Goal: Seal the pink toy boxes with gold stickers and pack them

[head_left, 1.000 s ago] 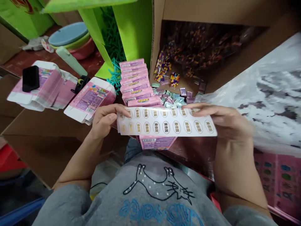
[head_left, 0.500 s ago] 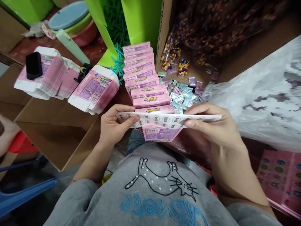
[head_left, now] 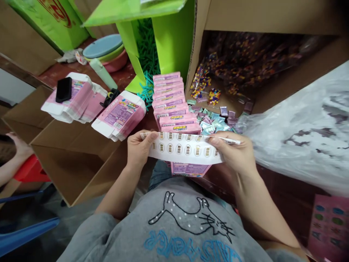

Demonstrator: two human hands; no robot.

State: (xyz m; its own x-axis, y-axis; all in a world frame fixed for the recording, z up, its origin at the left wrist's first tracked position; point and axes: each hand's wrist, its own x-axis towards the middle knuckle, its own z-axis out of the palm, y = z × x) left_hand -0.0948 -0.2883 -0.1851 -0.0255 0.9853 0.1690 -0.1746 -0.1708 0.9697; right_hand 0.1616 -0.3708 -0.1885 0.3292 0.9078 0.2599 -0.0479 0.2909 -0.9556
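A white sticker sheet (head_left: pixel 183 154) with rows of round, gold-lettered labels is stretched between my two hands. My left hand (head_left: pixel 140 148) pinches its left end between thumb and fingers. At the other end, my right hand (head_left: pixel 234 151) grips the sheet, where a narrow strip of it sticks out past the thumb. Behind and partly under the sheet stands a row of pink boxes (head_left: pixel 174 105), leaning one against another. The nearest pink box (head_left: pixel 191 169) shows below the sheet's lower edge. Small foil packets (head_left: pixel 215 123) lie heaped to the right of the row.
Stacked flat pink cartons (head_left: pixel 117 114) lie to the left, with a black phone (head_left: pixel 64 90) on one pile. Nested basins (head_left: pixel 105 51) stand behind. A green box (head_left: pixel 148 47) holds teal sticks. Right are a carton (head_left: pixel 259 14) of colourful bead packets and a plastic bag (head_left: pixel 297 127). Another person's hand (head_left: pixel 20 147) shows far left.
The sheet has tilted so its printed face shows more fully. My hands have come a little closer together. The whole view has shifted, with the surroundings lower and further right.
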